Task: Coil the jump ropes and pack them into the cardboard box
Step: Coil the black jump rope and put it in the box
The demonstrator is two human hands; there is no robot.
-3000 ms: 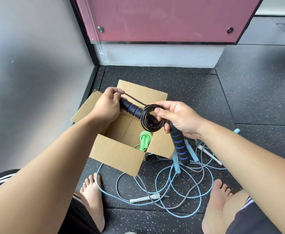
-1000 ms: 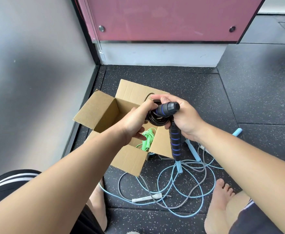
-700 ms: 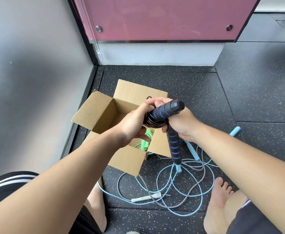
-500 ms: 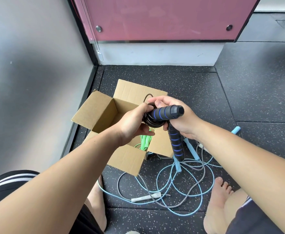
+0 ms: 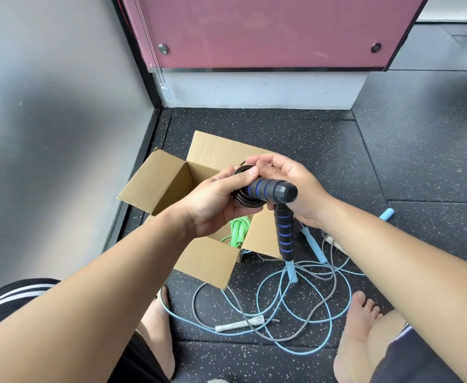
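An open cardboard box [image 5: 154, 181] sits on the dark floor with a coiled green jump rope [image 5: 237, 234] inside. Above the box I hold a black jump rope with blue-striped handles. My left hand [image 5: 213, 201] grips the black coil [image 5: 247, 202] and one handle [image 5: 271, 190], which points right. My right hand [image 5: 290, 186] holds the coil's far side; the second handle [image 5: 283, 233] hangs down below it. A light blue rope [image 5: 290, 352] and a grey rope [image 5: 320, 305] lie tangled on the floor in front of the box.
A grey wall stands to the left and a pink panel [image 5: 268, 31] at the back. My bare feet [image 5: 356, 327] flank the tangled ropes. A white handle [image 5: 237, 324] of the grey rope lies among the loops.
My left hand has brought one black handle across the coil, turning it from pointing left to pointing right. The coil stays over the box.
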